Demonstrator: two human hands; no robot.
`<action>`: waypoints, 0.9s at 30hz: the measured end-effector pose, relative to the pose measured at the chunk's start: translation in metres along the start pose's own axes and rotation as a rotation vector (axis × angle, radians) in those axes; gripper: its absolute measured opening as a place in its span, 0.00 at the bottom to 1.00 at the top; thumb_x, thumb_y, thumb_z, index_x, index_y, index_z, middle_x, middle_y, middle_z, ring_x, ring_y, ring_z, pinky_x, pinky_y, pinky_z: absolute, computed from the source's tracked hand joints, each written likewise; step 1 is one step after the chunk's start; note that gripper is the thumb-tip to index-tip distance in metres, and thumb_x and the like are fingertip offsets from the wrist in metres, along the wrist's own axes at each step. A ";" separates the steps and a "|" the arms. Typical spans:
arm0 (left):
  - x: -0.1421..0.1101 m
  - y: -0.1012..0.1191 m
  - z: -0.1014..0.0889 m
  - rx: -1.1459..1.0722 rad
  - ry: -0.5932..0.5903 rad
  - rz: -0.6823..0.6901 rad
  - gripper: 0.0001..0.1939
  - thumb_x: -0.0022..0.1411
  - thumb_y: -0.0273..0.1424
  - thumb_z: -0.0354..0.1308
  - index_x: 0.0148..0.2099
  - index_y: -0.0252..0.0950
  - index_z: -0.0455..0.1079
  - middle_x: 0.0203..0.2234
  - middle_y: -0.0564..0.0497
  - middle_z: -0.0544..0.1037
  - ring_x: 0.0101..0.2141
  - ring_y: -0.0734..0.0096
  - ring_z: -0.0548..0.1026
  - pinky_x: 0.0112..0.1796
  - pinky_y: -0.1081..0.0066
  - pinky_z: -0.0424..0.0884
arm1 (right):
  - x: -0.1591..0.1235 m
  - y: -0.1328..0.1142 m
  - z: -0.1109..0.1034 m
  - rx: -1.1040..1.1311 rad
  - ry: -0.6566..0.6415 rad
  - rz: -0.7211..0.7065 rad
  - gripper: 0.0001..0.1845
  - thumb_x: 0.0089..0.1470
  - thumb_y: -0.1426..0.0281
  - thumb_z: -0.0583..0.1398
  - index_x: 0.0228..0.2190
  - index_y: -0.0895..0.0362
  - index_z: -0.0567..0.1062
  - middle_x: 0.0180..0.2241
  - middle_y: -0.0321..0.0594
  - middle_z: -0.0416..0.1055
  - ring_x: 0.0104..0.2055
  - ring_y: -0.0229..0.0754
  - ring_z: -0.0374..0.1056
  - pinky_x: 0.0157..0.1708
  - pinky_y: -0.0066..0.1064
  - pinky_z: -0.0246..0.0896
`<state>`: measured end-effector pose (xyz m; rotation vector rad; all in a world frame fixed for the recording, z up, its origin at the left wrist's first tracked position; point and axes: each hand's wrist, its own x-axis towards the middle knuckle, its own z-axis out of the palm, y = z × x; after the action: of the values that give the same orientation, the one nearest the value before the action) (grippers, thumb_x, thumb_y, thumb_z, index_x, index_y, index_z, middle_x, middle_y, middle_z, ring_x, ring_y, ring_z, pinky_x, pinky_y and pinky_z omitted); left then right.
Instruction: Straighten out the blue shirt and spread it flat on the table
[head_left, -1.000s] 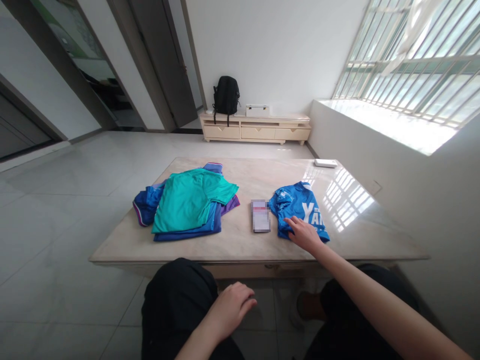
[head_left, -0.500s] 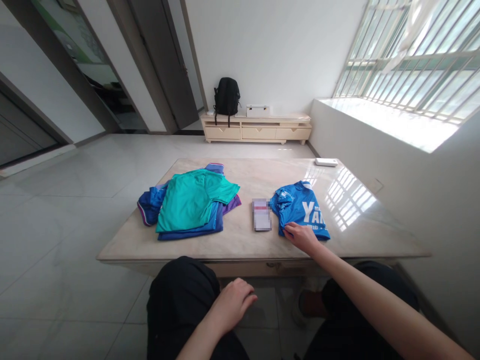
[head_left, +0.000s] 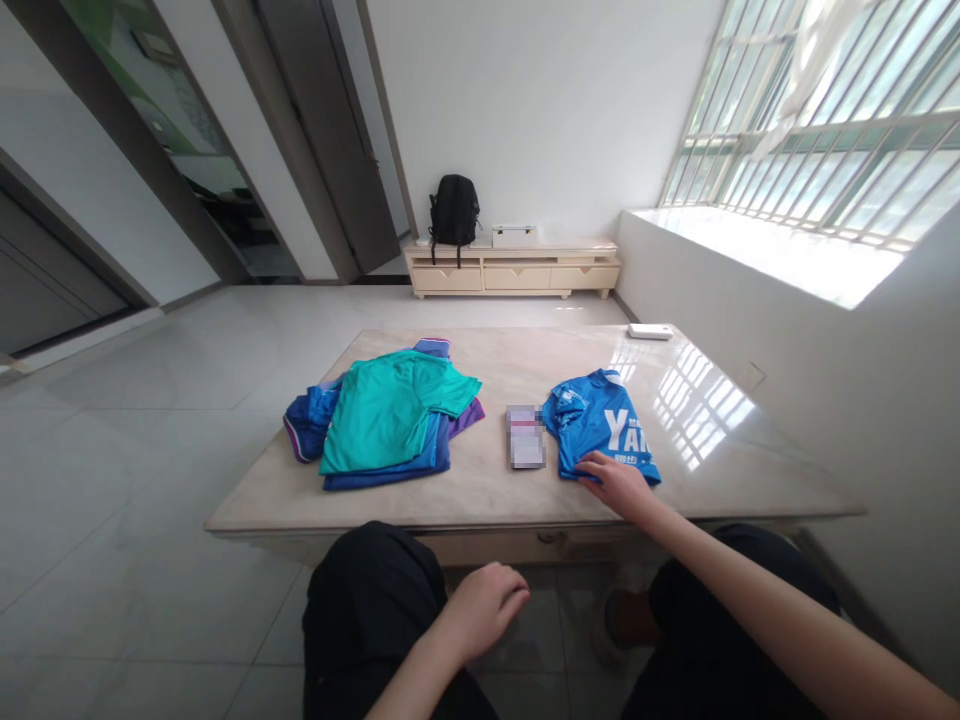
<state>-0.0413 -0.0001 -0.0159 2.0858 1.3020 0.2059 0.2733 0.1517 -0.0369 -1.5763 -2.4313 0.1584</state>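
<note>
Blue shirt [head_left: 592,420], one: folded, white lettering across the front, lying on the right part of the pale table [head_left: 480,505], its lower edge near the table's front edge.

Right hand [head_left: 616,484], one: at the lower edge of the blue shirt, fingers partly extended and slightly bent, fingertips touching the cloth; whether they pinch any of it, cannot tell.

Left hand [head_left: 487,608], one: off the table, beside the left knee [head_left: 375,570], fingers loosely curled, nothing seen in it.

Small flat object [head_left: 525,438], one: blurred over, just left of the blue shirt, well apart from both hands.

Clothes pile [head_left: 390,480], one: left part of the table, green shirt [head_left: 386,415] spread on top, blue and purple cloth showing from under it.

White object [head_left: 650,331], one: long and narrow, far right corner of the table.

Black backpack [head_left: 454,210], one: upright on the low cabinet [head_left: 517,278] by the wall, near a white box [head_left: 514,237].
</note>
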 end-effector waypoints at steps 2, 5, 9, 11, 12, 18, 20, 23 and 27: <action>0.025 0.011 -0.004 -0.021 0.078 0.055 0.14 0.73 0.34 0.51 0.44 0.40 0.79 0.39 0.49 0.83 0.42 0.63 0.78 0.44 0.69 0.71 | -0.009 0.031 -0.015 0.010 0.051 0.096 0.15 0.66 0.62 0.55 0.47 0.46 0.80 0.52 0.38 0.75 0.47 0.45 0.75 0.39 0.30 0.68; 0.083 0.030 -0.013 -0.005 0.241 0.064 0.14 0.74 0.32 0.49 0.46 0.39 0.77 0.42 0.49 0.82 0.44 0.64 0.78 0.45 0.69 0.71 | -0.028 0.074 -0.033 0.015 0.101 0.241 0.16 0.63 0.60 0.58 0.47 0.50 0.80 0.52 0.43 0.74 0.48 0.50 0.75 0.40 0.36 0.70; 0.164 0.044 -0.014 0.022 0.315 0.005 0.14 0.71 0.26 0.50 0.53 0.36 0.74 0.49 0.44 0.77 0.49 0.62 0.75 0.50 0.68 0.70 | -0.046 0.095 -0.033 0.043 0.071 0.296 0.18 0.57 0.57 0.63 0.48 0.47 0.80 0.52 0.40 0.74 0.46 0.47 0.76 0.38 0.34 0.70; 0.190 0.044 -0.009 0.042 0.325 -0.033 0.14 0.70 0.23 0.50 0.52 0.35 0.73 0.49 0.42 0.74 0.49 0.61 0.75 0.50 0.67 0.70 | -0.049 0.093 -0.026 0.045 0.064 0.315 0.19 0.56 0.57 0.64 0.49 0.46 0.79 0.52 0.39 0.73 0.45 0.46 0.76 0.35 0.33 0.69; 0.199 0.043 -0.006 0.054 0.328 -0.050 0.14 0.69 0.22 0.49 0.51 0.35 0.73 0.49 0.42 0.74 0.48 0.61 0.75 0.50 0.66 0.70 | -0.049 0.091 -0.023 0.044 0.061 0.323 0.19 0.56 0.57 0.64 0.49 0.46 0.79 0.52 0.39 0.73 0.44 0.45 0.76 0.34 0.32 0.68; 0.211 0.032 0.009 0.124 0.303 -0.046 0.11 0.69 0.21 0.50 0.45 0.35 0.74 0.51 0.43 0.70 0.50 0.63 0.72 0.52 0.66 0.69 | -0.047 0.089 -0.018 0.063 0.049 0.346 0.10 0.59 0.62 0.60 0.42 0.46 0.79 0.52 0.34 0.73 0.41 0.42 0.75 0.32 0.30 0.62; 0.209 0.030 0.010 0.147 0.283 -0.034 0.11 0.69 0.21 0.50 0.43 0.35 0.73 0.51 0.44 0.70 0.49 0.64 0.73 0.52 0.66 0.69 | -0.047 0.089 -0.018 0.073 0.055 0.373 0.08 0.59 0.64 0.60 0.38 0.49 0.79 0.50 0.35 0.74 0.39 0.41 0.75 0.32 0.30 0.60; 0.206 0.032 0.010 0.185 0.267 -0.037 0.16 0.68 0.16 0.45 0.44 0.35 0.72 0.49 0.43 0.71 0.46 0.66 0.74 0.50 0.67 0.70 | -0.047 0.090 -0.018 0.090 0.059 0.412 0.06 0.58 0.67 0.59 0.35 0.51 0.77 0.46 0.36 0.75 0.35 0.40 0.73 0.32 0.30 0.60; 0.201 0.032 0.008 0.227 0.263 -0.028 0.19 0.68 0.14 0.41 0.49 0.34 0.69 0.46 0.43 0.73 0.44 0.65 0.75 0.47 0.67 0.71 | -0.049 0.090 -0.017 0.100 0.046 0.422 0.06 0.60 0.67 0.58 0.37 0.52 0.75 0.46 0.37 0.75 0.36 0.40 0.73 0.32 0.30 0.59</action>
<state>0.0846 0.1572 -0.0434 2.2870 1.5725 0.3440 0.3764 0.1431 -0.0476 -1.9981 -1.9917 0.3069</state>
